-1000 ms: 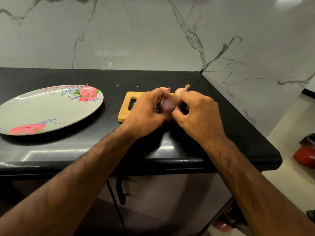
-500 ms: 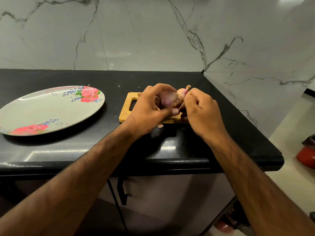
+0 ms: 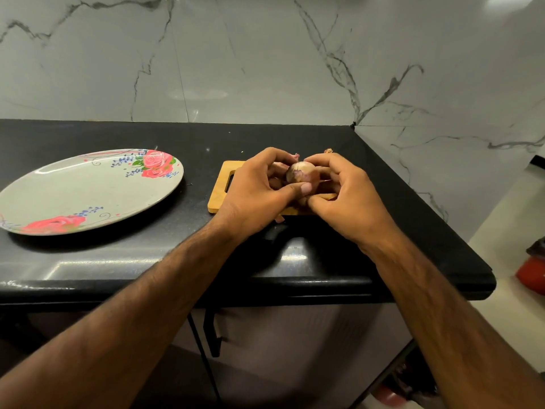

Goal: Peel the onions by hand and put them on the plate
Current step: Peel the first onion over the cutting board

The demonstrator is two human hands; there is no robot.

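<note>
1. We look down at two bare hands that meet around one small onion. This shared grip sits over a wooden cutting board on a black counter.
2. The left hand grasps the onion from its left side. Its fingers curl over the top, and the thumb lies across the lower front with its tip pressed on the skin.
3. The right hand grasps the same onion from its right side, with its fingers curled onto the top and the thumb tucked below.
4. Between the hands, the onion shows as a pale, round face with purple patches of skin. We cannot tell whether it touches the board beneath it.
5. Just behind the grip, a pink tip peeks over the left fingers and a dry tip over the right. What they belong to is hidden.
6. Just in front of the grip, toward the person, a small scrap of peel lies at the board's near edge.
7. Left of the grip, the board's handle slot is uncovered.
8. Well to the left of the grip, a grey plate with pink roses lies flat on the counter.
9. Behind the grip rises a white marble wall with grey veins. Far to the right, past the counter's corner, a red object sits low, cut off by the frame edge.
</note>
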